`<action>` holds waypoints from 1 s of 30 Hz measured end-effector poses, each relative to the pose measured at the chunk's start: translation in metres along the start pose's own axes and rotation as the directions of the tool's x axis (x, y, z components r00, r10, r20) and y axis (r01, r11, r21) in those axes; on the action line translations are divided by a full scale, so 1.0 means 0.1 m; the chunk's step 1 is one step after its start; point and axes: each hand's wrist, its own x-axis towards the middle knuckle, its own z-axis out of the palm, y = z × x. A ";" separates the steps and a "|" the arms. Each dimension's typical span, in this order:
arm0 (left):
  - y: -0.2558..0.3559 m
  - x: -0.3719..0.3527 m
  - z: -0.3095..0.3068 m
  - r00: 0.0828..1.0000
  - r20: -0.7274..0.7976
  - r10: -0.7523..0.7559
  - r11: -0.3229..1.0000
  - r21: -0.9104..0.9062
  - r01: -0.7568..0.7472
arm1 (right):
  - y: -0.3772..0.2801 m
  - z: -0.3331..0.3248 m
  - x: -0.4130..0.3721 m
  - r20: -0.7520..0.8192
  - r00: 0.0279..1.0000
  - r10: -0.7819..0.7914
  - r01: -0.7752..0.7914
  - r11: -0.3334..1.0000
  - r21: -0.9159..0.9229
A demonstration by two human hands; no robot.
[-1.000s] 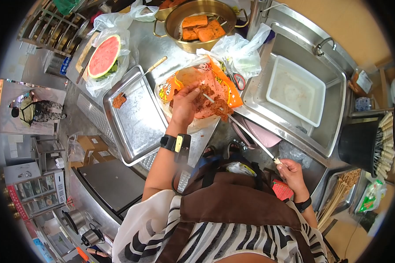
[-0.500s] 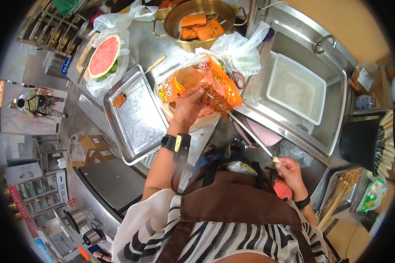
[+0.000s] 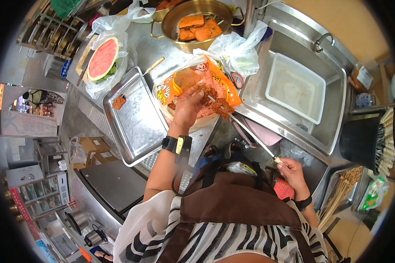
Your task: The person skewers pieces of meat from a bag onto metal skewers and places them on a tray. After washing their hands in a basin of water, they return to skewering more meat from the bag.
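Observation:
My left hand grips reddish seasoned meat threaded on a long metal skewer, above an orange-and-clear bag of marinated meat. My right hand is closed on the skewer's pale handle, at the lower right. The skewer slants from the meat down to that hand. To the left lies a metal tray with one small piece of meat and a wooden-handled skewer across its upper corner.
A brass pot with orange blocks stands at the top. Half a watermelon sits upper left. Red-handled scissors lie beside the bag. The sink holds a white tub. Bamboo sticks and a black bucket are at right.
My left hand has shifted slightly along the meat, and the skewer is almost in the same place. The person in the far-left background has moved up and is now only partly visible.

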 end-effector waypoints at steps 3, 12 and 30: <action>-0.02 0.02 0.02 0.999 -0.031 0.013 1.000 0.014 -0.013 | 0.04 -0.01 0.02 0.002 1.000 -0.003 0.003 1.000 0.002; -0.13 0.05 0.02 0.996 -0.083 0.032 0.996 0.092 -0.024 | 0.03 0.07 0.05 0.001 0.999 -0.034 0.034 0.999 -0.024; -0.33 0.05 -0.05 0.994 -0.090 -0.067 0.998 0.008 0.068 | 0.15 0.14 0.13 -0.028 0.997 -0.076 0.077 0.997 0.018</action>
